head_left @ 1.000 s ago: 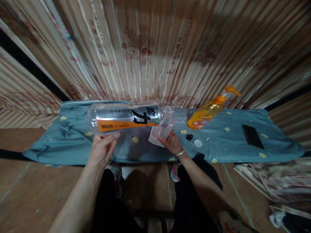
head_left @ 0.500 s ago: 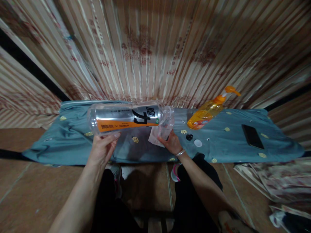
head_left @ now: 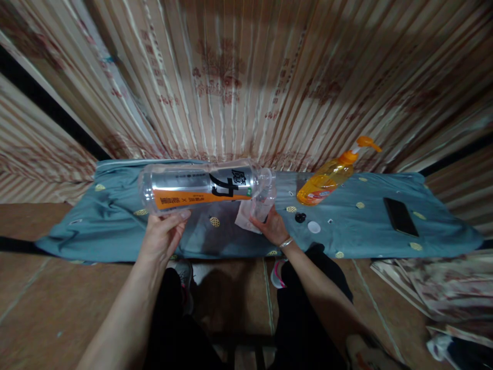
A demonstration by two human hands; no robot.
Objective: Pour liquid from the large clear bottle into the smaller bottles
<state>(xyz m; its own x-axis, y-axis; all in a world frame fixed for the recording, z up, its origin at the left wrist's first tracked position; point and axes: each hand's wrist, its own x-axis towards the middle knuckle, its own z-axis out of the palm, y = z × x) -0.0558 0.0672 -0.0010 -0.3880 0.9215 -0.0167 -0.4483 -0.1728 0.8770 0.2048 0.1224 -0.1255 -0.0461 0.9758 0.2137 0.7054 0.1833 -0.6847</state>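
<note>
My left hand (head_left: 165, 232) grips a large clear plastic bottle (head_left: 201, 181) with a silver and orange label. The bottle lies nearly level, its neck pointing right. My right hand (head_left: 275, 227) is closed round a small clear plastic container (head_left: 263, 204), held upright just below the bottle's neck. Bottle mouth and container top overlap in view; whether they touch I cannot tell. Behind the container, a pale sheet or pouch (head_left: 243, 218) shows at its left side. No liquid can be made out in the bottle.
An orange pump bottle (head_left: 322, 179) leans in view on the teal patterned cloth (head_left: 115, 226). Near my right hand lie a small black cap-like piece (head_left: 300, 218) and a white disc (head_left: 314, 227). A black phone (head_left: 400, 216) lies farther right. Pleated curtains (head_left: 227, 103) hang behind.
Almost nothing differs. Both hands, the bottle and the small container keep their positions.
</note>
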